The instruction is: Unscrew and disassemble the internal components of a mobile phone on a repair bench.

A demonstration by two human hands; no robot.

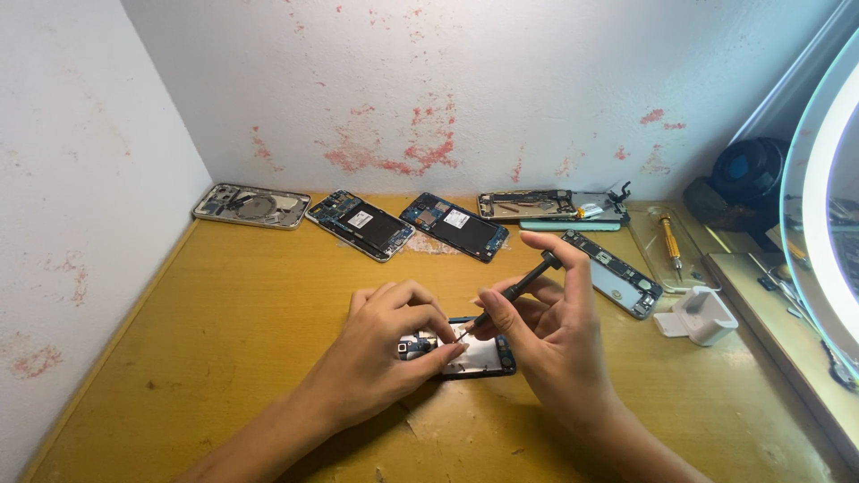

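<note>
A yellow-brown wooden desk fills the lower part of the view, its top scuffed and worn pale in patches near the front. It is pushed into a corner where two white plastered walls meet: the back wall is blotched with reddish-pink stains, thickest just above the desk's far edge, and the left wall carries a few fainter marks of the same colour. On the right, a large ring light curves into view, glowing bright white along its rim. The light over the desk is even and soft, with only faint shadows.
</note>
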